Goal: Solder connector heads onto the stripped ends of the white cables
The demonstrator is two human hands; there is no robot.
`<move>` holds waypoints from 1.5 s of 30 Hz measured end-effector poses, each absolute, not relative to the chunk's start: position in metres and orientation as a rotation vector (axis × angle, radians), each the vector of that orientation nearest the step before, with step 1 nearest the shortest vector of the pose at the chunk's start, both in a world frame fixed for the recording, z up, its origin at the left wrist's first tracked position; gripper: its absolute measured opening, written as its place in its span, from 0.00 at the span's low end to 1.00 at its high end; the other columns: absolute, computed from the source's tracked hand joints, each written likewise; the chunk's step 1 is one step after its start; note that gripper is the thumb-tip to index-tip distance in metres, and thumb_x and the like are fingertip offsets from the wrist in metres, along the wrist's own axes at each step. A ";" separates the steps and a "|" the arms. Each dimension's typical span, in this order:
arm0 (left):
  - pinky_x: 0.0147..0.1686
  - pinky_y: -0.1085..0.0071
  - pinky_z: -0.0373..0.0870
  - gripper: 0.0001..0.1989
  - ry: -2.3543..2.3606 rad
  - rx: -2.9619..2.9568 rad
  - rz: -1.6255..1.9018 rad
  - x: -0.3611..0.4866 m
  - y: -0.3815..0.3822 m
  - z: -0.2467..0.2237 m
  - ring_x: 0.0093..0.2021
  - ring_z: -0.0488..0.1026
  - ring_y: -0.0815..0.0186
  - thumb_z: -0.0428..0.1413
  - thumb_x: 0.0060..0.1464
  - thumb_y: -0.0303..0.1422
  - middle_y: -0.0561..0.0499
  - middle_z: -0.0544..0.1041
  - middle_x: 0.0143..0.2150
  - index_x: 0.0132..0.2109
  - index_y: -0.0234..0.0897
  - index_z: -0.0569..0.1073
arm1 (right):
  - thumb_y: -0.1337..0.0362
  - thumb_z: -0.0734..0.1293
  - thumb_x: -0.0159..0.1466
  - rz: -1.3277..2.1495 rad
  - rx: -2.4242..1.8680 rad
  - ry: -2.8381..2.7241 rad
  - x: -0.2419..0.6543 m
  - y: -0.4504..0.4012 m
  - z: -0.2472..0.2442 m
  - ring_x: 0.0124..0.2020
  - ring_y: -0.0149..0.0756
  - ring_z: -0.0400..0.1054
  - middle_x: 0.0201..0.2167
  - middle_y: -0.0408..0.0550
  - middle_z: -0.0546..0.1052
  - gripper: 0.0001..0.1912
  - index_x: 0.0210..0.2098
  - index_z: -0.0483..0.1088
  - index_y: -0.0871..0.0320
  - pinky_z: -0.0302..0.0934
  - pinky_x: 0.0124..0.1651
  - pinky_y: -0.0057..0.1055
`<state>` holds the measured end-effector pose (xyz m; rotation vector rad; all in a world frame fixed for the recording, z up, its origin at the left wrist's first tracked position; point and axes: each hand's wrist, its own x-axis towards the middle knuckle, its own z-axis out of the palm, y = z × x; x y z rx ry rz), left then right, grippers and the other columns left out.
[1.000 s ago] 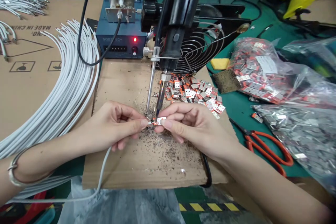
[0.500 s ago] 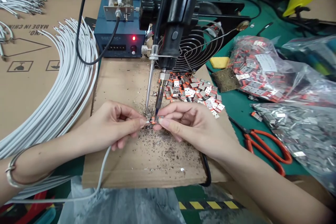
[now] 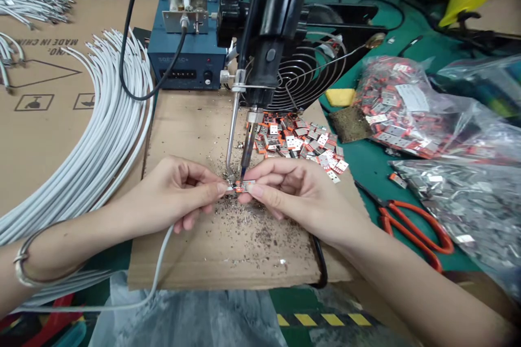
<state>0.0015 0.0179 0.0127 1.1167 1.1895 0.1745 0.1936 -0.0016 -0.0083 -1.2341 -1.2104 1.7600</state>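
Between thumb and fingers my left hand point(image 3: 189, 192) pinches the end of a white cable point(image 3: 160, 260), whose length hangs below it. A small metal and orange connector point(image 3: 245, 186) is held at its right end by my right hand point(image 3: 280, 187). Cable end and connector meet under the tip of a black soldering iron point(image 3: 247, 154) fixed above them. The bent tip of a thin metal tube point(image 3: 231, 143) is just left of the iron tip. My fingers partly hide the joint, so I cannot tell whether it is joined.
A bundle of white cables point(image 3: 118, 108) curves at the left. Loose connectors point(image 3: 297, 141) lie behind my right hand, before a fan point(image 3: 297, 76). Orange-handled pliers point(image 3: 407, 222) and bags of parts point(image 3: 472, 211) lie right. A blue control box point(image 3: 187, 59) stands behind.
The red light on the blue box has gone out. Both hands hold nearly the same place, and the camera view has shifted very slightly.
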 end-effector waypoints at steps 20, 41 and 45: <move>0.09 0.90 0.58 0.09 1.159 1.013 0.203 0.005 0.019 0.014 0.11 0.60 0.82 0.55 0.54 0.33 0.60 0.67 0.17 0.30 0.30 0.73 | 0.68 0.71 0.53 1.760 -1.191 -1.209 0.194 -0.001 -0.007 0.14 0.21 0.60 0.22 0.44 0.79 0.04 0.28 0.72 0.59 0.47 0.15 0.22; 0.09 0.89 0.60 0.07 1.102 0.981 0.250 0.001 0.016 0.008 0.11 0.61 0.81 0.54 0.55 0.31 0.60 0.67 0.17 0.32 0.30 0.72 | 0.69 0.70 0.54 1.730 -1.172 -1.262 0.193 -0.001 -0.010 0.20 0.23 0.68 0.23 0.43 0.79 0.03 0.28 0.70 0.59 0.55 0.19 0.20; 0.09 0.88 0.60 0.07 1.084 0.981 0.270 0.001 0.016 0.006 0.11 0.61 0.81 0.55 0.54 0.31 0.60 0.67 0.17 0.32 0.30 0.72 | 0.69 0.69 0.55 1.735 -1.173 -1.262 0.193 -0.001 -0.010 0.19 0.22 0.66 0.23 0.43 0.79 0.03 0.28 0.70 0.59 0.53 0.17 0.20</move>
